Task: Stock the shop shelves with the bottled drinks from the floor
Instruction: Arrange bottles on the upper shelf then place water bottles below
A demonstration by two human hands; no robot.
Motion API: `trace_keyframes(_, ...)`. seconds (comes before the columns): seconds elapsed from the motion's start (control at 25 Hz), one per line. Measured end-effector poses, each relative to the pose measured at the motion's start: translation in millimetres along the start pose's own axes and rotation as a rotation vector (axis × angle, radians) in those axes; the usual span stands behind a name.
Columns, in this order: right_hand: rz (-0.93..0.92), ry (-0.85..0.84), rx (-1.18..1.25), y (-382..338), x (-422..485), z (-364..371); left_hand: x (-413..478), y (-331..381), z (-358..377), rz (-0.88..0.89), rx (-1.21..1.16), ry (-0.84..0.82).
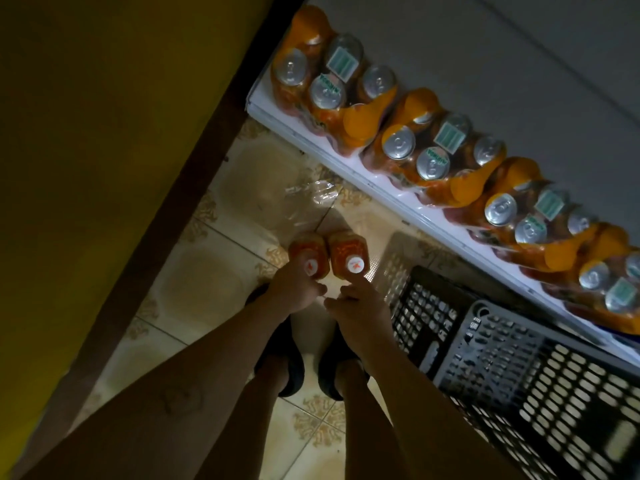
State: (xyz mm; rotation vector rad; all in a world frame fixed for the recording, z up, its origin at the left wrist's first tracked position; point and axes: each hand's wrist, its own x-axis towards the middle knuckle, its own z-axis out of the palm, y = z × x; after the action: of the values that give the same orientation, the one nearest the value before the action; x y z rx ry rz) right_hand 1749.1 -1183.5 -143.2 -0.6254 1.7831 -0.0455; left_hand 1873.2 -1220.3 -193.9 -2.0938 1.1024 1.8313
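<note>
**Both hands at 2 bottles above the floor tiles**

At the far left you have a yellow wall (104, 133), with a dark brown strip (194, 188) along its foot. The tiled floor (207, 282) opens to the right of that. A scrap of clear plastic wrap (311, 197) lies on the tiles just beyond the bottles.

The left bottle (306, 252) and the right bottle (346, 252) are side by side, almost touching. Each is filled with orange-red drink and closed by a white cap. You cannot tell whether they stand on the floor or hang lifted.

Your left hand (294, 289) has its fingers curled round the left bottle's neck and partly covers the cap. Your right hand (360, 308) lays its fingers (349, 289) at the right bottle's neck, just under the cap. You cannot tell whether they close round it. Both forearms stretch straight down over your feet in dark sandals (287, 362).

To the right, a black crate (426, 306) and a grey crate (502, 348) sit below the shelf, their contents unreadable through the lattice. The white shelf (381, 190) runs diagonally and carries 4 shrink-wrapped packs of orange cans (433, 150) in a row. Your open floor is the narrow lane between the brown strip and the crates.
</note>
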Motion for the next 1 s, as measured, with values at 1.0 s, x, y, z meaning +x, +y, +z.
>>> trace_keyframes(1.0,-0.546,0.026,-0.125,-125,-208,-64,-312,122,-124,0.244,-0.762,0.16)
